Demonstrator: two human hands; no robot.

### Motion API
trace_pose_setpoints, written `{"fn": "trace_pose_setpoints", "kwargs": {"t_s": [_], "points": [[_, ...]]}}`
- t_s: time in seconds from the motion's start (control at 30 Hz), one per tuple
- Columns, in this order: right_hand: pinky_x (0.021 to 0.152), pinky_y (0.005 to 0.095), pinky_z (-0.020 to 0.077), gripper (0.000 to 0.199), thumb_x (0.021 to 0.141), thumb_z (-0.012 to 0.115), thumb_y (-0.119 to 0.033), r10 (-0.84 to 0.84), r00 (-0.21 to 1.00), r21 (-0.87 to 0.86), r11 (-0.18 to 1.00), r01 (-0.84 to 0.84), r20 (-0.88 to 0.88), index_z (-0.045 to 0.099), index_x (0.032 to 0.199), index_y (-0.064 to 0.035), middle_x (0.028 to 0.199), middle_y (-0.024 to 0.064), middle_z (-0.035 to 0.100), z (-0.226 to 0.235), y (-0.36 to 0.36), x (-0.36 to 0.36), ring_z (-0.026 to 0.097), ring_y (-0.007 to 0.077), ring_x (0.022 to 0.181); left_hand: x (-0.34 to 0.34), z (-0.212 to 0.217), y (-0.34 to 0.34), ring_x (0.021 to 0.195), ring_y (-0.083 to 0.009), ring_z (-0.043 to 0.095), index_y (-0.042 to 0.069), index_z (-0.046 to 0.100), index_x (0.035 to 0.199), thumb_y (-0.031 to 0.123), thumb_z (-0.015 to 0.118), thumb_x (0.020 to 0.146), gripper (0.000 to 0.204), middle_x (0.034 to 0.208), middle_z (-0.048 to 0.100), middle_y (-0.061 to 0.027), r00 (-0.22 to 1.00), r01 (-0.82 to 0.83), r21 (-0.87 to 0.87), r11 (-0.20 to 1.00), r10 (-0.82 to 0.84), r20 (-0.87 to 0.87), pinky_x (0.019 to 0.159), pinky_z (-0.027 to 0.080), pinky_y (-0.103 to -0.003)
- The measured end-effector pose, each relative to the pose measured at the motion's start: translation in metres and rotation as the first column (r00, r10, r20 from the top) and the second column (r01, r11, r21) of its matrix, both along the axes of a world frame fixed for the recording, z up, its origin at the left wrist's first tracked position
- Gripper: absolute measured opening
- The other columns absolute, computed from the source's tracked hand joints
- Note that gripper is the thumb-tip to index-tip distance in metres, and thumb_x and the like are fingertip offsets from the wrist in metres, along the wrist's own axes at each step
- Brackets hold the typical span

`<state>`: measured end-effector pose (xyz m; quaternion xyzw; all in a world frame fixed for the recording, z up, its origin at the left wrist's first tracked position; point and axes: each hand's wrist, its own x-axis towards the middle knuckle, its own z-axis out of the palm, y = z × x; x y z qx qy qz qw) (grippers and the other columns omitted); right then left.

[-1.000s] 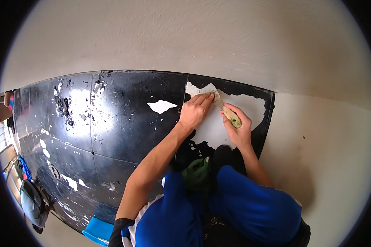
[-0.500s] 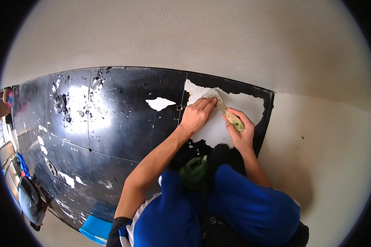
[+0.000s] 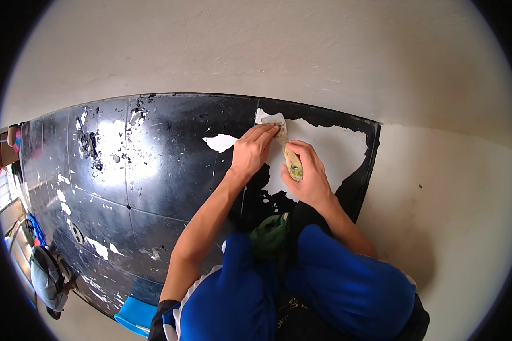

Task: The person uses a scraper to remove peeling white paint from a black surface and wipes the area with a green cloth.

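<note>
My right hand (image 3: 310, 176) is closed round the worn yellowish-green handle of a putty knife (image 3: 293, 165). The fingertips of my left hand (image 3: 251, 152) press together on its metal blade. That blade rests on a bare white patch (image 3: 330, 149) with ragged black edges, near the patch's upper left corner. Around the patch lies the black panelled surface (image 3: 179, 165), whose dark layer is scuffed and flaked in many spots. A smaller white patch (image 3: 219, 142) shows just left of my left hand.
A pale wall (image 3: 256, 51) runs along the far edge of the black surface. Right of its edge is a light floor-like area (image 3: 432, 199). My blue-clad knees are close below, with green fabric (image 3: 270, 233) between. A blue plastic seat (image 3: 135, 314) stands lower left; bags (image 3: 45, 275) lie farther left.
Both hands and the putty knife have shifted left across the white patch. The knife has turned more upright, its blade now nearer the patch's upper left corner.
</note>
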<state>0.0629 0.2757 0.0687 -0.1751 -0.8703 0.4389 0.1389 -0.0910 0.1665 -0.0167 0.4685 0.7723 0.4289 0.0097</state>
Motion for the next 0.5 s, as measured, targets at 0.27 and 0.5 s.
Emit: {"fn": "trace_pose_setpoints", "kwargs": {"t_s": [0.27, 0.5], "points": [[0.099, 0.0462, 0.0553, 0.047, 0.084, 0.074, -0.001, 0.066, 0.995, -0.045, 0.997, -0.069, -0.071, 0.055, 0.127, 0.0018, 0.136, 0.0237, 0.062, -0.014, 0.013, -0.03, 0.066, 0.0433, 0.117, -0.023, -0.003, 0.004, 0.108, -0.0306, 0.075, 0.003, 0.077, 0.114, -0.005, 0.071, 0.084, 0.032, 0.114, 0.078, -0.0113, 0.996, -0.073, 0.041, 0.996, 0.075, -0.04, 0.092, 0.063, -0.038], [0.096, 0.0472, 0.0569, 0.045, 0.08, 0.074, 0.0, 0.072, 0.995, -0.031, 0.997, -0.074, -0.068, 0.057, 0.121, 0.0019, 0.126, 0.0235, 0.067, 0.012, 0.008, 0.001, 0.067, 0.0443, 0.111, 0.011, 0.008, -0.012, 0.102, -0.0279, 0.076, 0.003, 0.076, 0.116, -0.001, 0.072, 0.084, 0.033, 0.111, 0.078, -0.0097, 0.999, 0.051, 0.013, 0.999, -0.051, -0.01, 0.084, 0.064, -0.037]]}}
